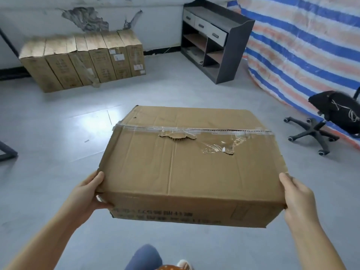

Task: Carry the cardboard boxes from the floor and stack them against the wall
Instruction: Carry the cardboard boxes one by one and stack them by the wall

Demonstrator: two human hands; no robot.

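Held out in front of the person at about waist height, well clear of the floor (58, 152), the cardboard box (187, 164) fills the middle of the view; it is broad and shallow, so it is carried flat with its taped top up, which keeps the load level and its weight spread between both arms. Beyond it, along the foot of the far wall (39, 22), a row of tall narrow boxes (81, 61) stands on end, packed side by side and leaning back against the peeling plaster; that is probably the stacking place, and the row's flat top looks like a fair landing for this box. At the right edge of the floor a striped tarpaulin (303, 55) hangs as a screen, with a dark shelving unit (216, 41) in the far right corner and a black office chair (329, 117) tipped against the sheet. The left hand (85, 193) grips the box's near left corner, thumb on the top face and fingers seemingly curled underneath, though they are hidden from view. The right hand (298, 199) clasps the near right corner, thumb along the top edge, palm against the side. Gripping the near corners lets the far edge lead, ready to be set down first. Clear tape (194, 130) crosses the lid, torn where the cardboard has ripped.
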